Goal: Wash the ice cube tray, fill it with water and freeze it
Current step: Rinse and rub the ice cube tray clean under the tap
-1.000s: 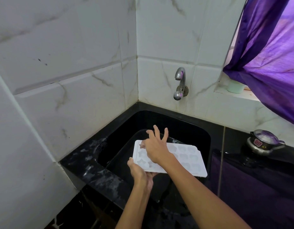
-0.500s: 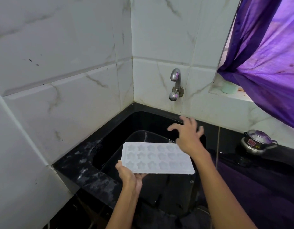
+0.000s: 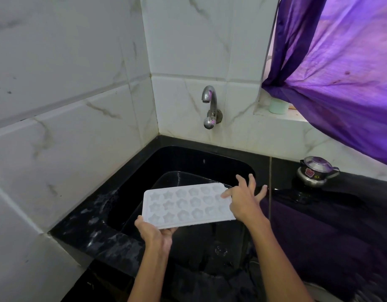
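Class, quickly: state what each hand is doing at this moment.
Left hand: holds the ice cube tray by its near-left corner.
Right hand: open, fingers spread over the tray's right end, gripping nothing.

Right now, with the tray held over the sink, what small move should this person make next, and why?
Probably reach the right hand up to the tap and turn it on. The left hand already holds the ice cube tray by its near corner over the black sink, no water is running, and the right hand's fingers are spread and hold nothing.
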`<state>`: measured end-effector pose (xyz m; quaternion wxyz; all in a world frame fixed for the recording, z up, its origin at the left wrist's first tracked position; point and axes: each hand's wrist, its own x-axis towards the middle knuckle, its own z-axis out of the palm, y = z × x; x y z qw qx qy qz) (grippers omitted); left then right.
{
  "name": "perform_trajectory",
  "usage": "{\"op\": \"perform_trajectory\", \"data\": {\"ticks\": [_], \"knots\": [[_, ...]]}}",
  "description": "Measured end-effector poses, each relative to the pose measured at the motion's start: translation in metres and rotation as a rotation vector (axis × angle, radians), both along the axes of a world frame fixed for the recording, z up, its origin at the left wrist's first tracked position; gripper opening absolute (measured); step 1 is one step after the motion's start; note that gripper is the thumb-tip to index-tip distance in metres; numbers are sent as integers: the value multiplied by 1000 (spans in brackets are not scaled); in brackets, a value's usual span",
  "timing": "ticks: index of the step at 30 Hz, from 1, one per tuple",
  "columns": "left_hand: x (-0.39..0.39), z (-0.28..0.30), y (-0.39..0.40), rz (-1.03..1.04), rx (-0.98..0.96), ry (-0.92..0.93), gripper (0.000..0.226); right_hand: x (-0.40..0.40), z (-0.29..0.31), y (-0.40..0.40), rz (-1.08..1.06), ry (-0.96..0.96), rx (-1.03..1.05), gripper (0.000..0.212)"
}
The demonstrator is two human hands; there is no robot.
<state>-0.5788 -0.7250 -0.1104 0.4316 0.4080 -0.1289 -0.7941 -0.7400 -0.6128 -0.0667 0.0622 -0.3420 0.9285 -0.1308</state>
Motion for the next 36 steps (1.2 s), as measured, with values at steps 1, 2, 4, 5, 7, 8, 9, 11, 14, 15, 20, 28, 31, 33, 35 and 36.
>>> {"op": "perform_trajectory", "data": {"ticks": [1,2,4,5,7,8,9,11,14,15,20,28,31,33,35,36], "knots": [[-1,0,1,-3,1,1,52,1,-1,0,6,2,12,65],[-1,1,2,-5,-2,-1,52,3,-2,-1,10,2,25,66],[-2,2,3,-2,-12,-7,52,5,-4,0,24,-3,45,72],[-2,2,3,1,-16,-9,52,6,-5,1,31,-8,55,74],[-2,1,2,0,-18,-12,52,8,-3,2,31,-25,71,69],[-1,1,2,-3,-15,-13,53,9,-1,3,24,-37,77,63],[0,0,3,-7,-11,-16,53,10,1,4,13,-50,79,57],[-1,0,5,-15,-1,-21,53,11,2,4,-10,-59,81,48],[-2,0,8,-16,0,-24,53,13,0,3,-9,-30,91,44],[-3,0,9,-14,-4,-26,53,14,-2,3,-2,-18,95,46],[-1,-2,9,-9,-7,-37,53,15,-7,5,5,-5,106,65],[-2,0,11,-25,-6,-51,53,22,-8,6,-3,-5,102,56],[0,-2,11,-27,7,-53,53,25,-10,8,-30,3,58,54],[0,-1,11,-24,16,-48,53,26,-11,7,-44,29,-17,53],[0,-1,11,-21,21,-43,54,29,-12,5,-22,54,-77,58],[0,0,12,-21,23,-42,54,31,-13,4,3,60,-86,62]]}}
